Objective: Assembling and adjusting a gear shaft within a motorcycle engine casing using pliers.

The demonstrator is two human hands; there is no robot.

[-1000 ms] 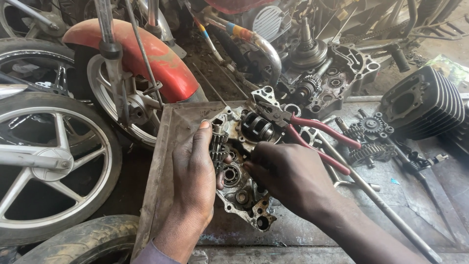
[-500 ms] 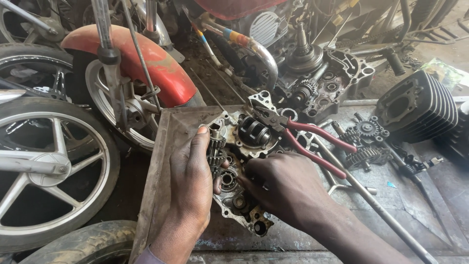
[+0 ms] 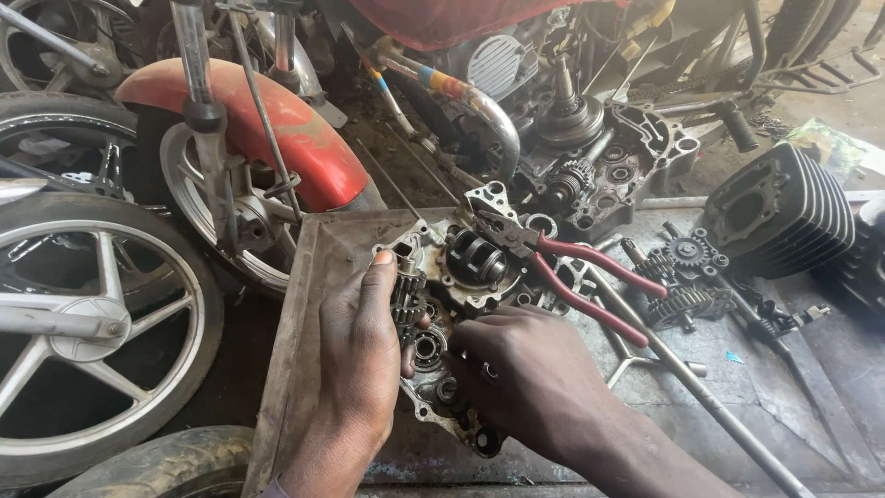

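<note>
Hands crowd over an open engine crankcase half (image 3: 466, 304) that lies in a shallow metal tray (image 3: 304, 314). Compared with a second ago the left hand (image 3: 364, 355) has slid a little toward the case's left edge, its fingers now curled around a stacked gear cluster (image 3: 407, 300) — index fingertip at the top of the stack, thumb hidden behind it. The right hand (image 3: 535, 383) has drifted lower, fingers bent down into the case's lower bearing bores; whether they pinch anything I cannot tell (the knuckles cover the tips). So the work has shifted from the case's middle to its gear shaft. Red-handled pliers (image 3: 572, 277) rest on the case's upper right — untouched, just beyond both hands.
</note>
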